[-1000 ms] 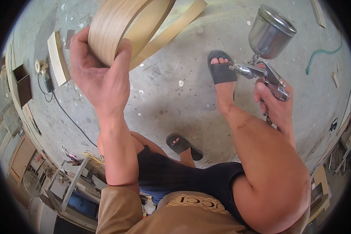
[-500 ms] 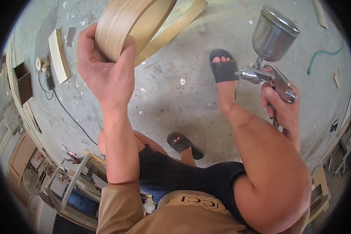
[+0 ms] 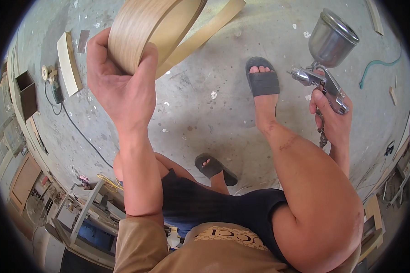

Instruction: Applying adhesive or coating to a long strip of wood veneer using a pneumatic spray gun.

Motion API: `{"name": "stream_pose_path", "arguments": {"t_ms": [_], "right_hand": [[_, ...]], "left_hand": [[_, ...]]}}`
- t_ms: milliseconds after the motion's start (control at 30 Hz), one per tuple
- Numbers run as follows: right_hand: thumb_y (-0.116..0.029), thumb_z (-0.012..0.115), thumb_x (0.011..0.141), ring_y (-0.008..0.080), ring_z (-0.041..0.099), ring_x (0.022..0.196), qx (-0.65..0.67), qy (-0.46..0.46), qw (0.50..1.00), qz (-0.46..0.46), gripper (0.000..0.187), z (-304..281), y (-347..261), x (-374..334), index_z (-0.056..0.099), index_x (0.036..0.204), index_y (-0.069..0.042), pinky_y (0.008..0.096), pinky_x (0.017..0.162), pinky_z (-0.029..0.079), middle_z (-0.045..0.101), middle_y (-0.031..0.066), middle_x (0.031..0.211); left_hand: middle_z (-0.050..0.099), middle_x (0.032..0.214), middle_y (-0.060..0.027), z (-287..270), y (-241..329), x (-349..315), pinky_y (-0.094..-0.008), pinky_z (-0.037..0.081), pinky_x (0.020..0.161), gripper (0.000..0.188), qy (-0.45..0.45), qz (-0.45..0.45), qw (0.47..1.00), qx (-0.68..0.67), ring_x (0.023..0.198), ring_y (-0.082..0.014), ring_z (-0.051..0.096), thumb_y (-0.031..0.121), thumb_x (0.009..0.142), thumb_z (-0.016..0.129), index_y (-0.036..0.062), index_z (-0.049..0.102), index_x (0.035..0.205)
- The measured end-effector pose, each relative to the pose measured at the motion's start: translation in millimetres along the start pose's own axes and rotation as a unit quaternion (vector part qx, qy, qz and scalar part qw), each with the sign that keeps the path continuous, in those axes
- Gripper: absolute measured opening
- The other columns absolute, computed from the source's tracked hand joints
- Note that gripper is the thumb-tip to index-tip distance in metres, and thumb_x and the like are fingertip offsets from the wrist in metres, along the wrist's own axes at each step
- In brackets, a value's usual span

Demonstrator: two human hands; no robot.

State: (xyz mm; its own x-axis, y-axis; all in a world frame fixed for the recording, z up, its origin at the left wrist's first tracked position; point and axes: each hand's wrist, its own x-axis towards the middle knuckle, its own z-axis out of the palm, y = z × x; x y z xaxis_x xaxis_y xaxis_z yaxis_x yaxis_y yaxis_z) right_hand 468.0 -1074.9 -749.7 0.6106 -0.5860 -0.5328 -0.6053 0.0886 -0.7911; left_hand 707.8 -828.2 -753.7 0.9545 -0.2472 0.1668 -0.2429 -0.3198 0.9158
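Held up at the far left is a coil of wood edge banding (image 3: pixel 139 29), light brown with visible grain outside and paler inside. My left hand (image 3: pixel 123 84) grips its near edge, thumb inside the loop and fingers round the outer face. A loose end of the strip reaches out to the right, and the coil's top runs out of view. On the right, my right hand (image 3: pixel 333 111) is wrapped round the handle of a silver spray gun (image 3: pixel 325 84). The gun's metal cup sits on top, tilted slightly, and its nozzle points left, toward the coil's side.
A corded power tool (image 3: pixel 53 86) lies on the concrete floor at left, beside a pale curved board (image 3: pixel 69 63) and a dark box (image 3: pixel 26 95). A green hose (image 3: pixel 378 61) curls at far right. My sandalled foot (image 3: pixel 263 77) stands between my hands; a metal frame (image 3: pixel 84 214) is near left.
The spray gun in my right hand has shifted a little right and turned, its nozzle now higher and farther from my foot. My left hand and the coil have moved slightly left.
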Motion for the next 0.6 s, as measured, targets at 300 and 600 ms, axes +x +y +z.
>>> {"name": "stream_pose_path", "arguments": {"t_ms": [300, 600], "right_hand": [[-0.016, 0.068, 0.094, 0.0008, 0.042, 0.048, -0.018, 0.055, 0.997, -0.045, 0.038, 0, 0, -1, 0.063, 0.130, -0.005, 0.0181, 0.042, 0.031, 0.058, -0.0030, 0.067], [-0.012, 0.070, 0.092, 0.0025, 0.051, 0.060, -0.012, 0.107, 0.992, -0.068, 0.040, 4, -6, -8, 0.063, 0.130, -0.002, 0.0183, 0.046, 0.035, 0.060, -0.0020, 0.076]], "left_hand": [[0.058, 0.099, -0.0034, 1, 6, 1, -0.0246, 0.046, 0.084, 0.037, -0.007, -0.001, 1.000, -0.027, 0.092, -0.0106, 0.057, -0.005, 0.076, 0.072, -0.0015, 0.056, 0.110], [0.058, 0.100, -0.0029, 3, 19, 1, -0.0244, 0.046, 0.084, 0.037, -0.012, 0.011, 0.999, -0.032, 0.092, -0.0101, 0.057, -0.006, 0.078, 0.072, -0.0014, 0.056, 0.111]]}}
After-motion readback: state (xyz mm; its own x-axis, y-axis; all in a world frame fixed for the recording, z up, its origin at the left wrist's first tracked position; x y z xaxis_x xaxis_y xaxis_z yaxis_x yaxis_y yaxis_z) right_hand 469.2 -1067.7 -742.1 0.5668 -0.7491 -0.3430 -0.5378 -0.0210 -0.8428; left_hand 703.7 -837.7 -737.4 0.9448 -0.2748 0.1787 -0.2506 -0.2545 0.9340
